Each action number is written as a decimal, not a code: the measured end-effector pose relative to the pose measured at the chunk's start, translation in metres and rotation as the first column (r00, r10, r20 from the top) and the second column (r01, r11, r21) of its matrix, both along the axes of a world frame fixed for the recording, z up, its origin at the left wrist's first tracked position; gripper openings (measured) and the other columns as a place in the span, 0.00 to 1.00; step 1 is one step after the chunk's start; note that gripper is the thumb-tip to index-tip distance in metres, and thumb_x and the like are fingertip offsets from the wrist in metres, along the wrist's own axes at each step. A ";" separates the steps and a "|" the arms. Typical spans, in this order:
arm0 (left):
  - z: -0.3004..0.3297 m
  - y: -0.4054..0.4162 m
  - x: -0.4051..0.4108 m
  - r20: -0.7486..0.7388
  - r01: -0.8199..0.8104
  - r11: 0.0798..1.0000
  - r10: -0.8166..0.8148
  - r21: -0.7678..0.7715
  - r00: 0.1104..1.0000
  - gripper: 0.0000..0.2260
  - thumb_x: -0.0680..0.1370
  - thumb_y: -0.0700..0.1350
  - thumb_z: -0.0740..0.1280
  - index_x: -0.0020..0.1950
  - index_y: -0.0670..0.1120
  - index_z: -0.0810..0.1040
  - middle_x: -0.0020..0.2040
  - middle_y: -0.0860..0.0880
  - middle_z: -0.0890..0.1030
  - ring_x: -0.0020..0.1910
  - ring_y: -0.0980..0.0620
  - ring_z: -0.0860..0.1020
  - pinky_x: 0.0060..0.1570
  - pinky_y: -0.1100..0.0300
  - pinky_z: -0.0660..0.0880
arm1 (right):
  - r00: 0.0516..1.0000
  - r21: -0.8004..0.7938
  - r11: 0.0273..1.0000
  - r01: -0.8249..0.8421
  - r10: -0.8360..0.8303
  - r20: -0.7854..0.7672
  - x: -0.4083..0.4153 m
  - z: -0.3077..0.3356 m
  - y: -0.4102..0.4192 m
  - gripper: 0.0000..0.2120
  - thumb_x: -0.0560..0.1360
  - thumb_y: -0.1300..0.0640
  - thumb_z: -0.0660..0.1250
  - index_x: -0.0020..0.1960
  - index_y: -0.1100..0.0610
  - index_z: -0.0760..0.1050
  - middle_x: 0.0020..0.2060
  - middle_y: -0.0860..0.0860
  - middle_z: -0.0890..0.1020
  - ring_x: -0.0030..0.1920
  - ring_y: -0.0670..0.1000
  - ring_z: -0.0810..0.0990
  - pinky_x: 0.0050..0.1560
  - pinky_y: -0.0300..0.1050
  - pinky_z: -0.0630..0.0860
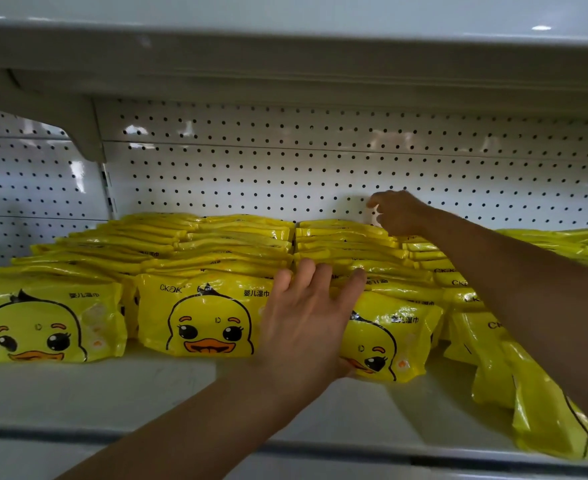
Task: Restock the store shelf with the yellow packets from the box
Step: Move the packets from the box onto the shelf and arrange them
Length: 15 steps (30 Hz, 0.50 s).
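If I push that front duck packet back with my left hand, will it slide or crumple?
Probably slides: the packet has glossy film and sits on smooth shelf. Its wrinkled face suggests soft, yielding contents. The row behind likely stops it.

I see rows of yellow duck-face plastic packets (202, 320) on the white metal shelf (112, 393), with the white perforated back panel (285, 161) behind them.
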<state>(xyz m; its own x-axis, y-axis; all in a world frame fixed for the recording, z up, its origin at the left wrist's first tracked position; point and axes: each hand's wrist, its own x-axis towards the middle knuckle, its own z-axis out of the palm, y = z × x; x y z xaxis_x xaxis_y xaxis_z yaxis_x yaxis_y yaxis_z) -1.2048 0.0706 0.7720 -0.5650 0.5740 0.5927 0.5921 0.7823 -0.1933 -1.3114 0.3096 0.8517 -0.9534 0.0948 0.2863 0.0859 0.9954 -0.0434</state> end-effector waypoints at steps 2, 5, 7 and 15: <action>-0.001 0.000 -0.001 -0.014 -0.001 1.000 0.001 0.001 1.000 0.52 0.42 0.71 0.73 0.63 0.52 0.75 0.45 0.49 0.78 0.46 0.47 0.75 0.44 0.54 0.69 | 1.000 0.008 1.000 0.013 -0.013 0.009 0.017 0.014 -0.004 0.15 0.78 0.64 0.58 0.63 0.62 0.73 0.64 0.59 0.74 0.63 0.58 0.72 0.62 0.47 0.68; -0.002 0.001 0.001 -0.044 0.010 1.000 -0.011 -0.008 0.999 0.55 0.42 0.72 0.72 0.67 0.50 0.72 0.53 0.46 0.78 0.54 0.43 0.76 0.55 0.45 0.71 | 0.974 -0.154 0.986 0.056 -0.020 0.227 0.051 0.026 -0.008 0.14 0.78 0.60 0.60 0.61 0.62 0.76 0.55 0.58 0.80 0.51 0.56 0.79 0.52 0.49 0.76; -0.002 0.004 0.004 -0.057 0.029 0.999 -0.030 -0.016 0.998 0.55 0.44 0.73 0.71 0.68 0.51 0.70 0.57 0.45 0.78 0.59 0.41 0.75 0.60 0.40 0.69 | 0.931 -0.259 0.964 0.063 0.037 0.362 0.064 0.024 -0.010 0.15 0.76 0.62 0.62 0.63 0.60 0.74 0.51 0.55 0.79 0.47 0.54 0.80 0.47 0.43 0.78; -0.003 0.005 0.004 -0.020 0.046 0.999 -0.047 -0.027 0.999 0.52 0.42 0.71 0.74 0.64 0.54 0.75 0.46 0.47 0.79 0.43 0.46 0.78 0.44 0.50 0.75 | 0.939 -0.119 0.993 0.003 0.038 0.341 0.073 0.008 -0.024 0.27 0.71 0.69 0.63 0.69 0.53 0.69 0.62 0.55 0.75 0.56 0.52 0.77 0.51 0.45 0.76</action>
<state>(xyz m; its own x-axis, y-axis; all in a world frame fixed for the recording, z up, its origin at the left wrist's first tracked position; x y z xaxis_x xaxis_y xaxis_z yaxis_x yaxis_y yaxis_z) -1.2005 0.0755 0.7694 -0.5250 0.6151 0.5882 0.6234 0.7485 -0.2262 -1.2385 0.2852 0.8593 -0.9935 0.0900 -0.0695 0.0984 0.9867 -0.1293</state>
